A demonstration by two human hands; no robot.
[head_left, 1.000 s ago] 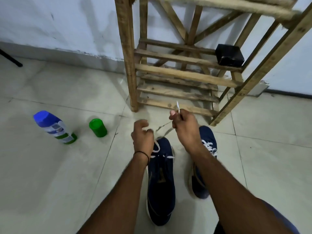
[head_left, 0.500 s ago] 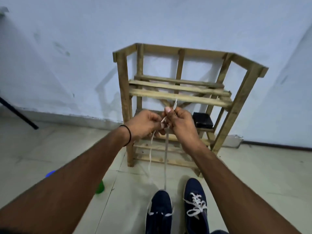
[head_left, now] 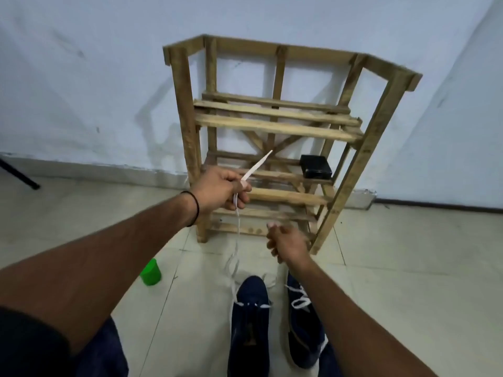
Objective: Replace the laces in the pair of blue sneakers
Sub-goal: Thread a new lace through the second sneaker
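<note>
Head view. A white wall meets a pale tiled floor. A slatted wooden rack stands on the floor against the wall.

Two blue sneakers lie side by side on the floor at the bottom of the frame, toes pointing toward the rack. The blue sneaker on the left shows a white lace only across its front eyelets. The blue sneaker on the right carries white lacing near its toe and is partly covered by the right forearm.

The left hand is raised in front of the rack's lower slats, its fingers curled round the white lace. One end of the lace juts up and to the right out of the fist. The rest hangs down in a loose wave to the front eyelets of the blue sneaker on the left.

The right hand is lower, to the right of the hanging strand and above the sneaker toes. It is well apart from the left hand. Its fingers are curled (the hand is blurred, so whether it holds anything cannot be told).

A green cup stands on the floor to the left. A black box sits on a rack shelf. A black wristband circles the left wrist.
</note>
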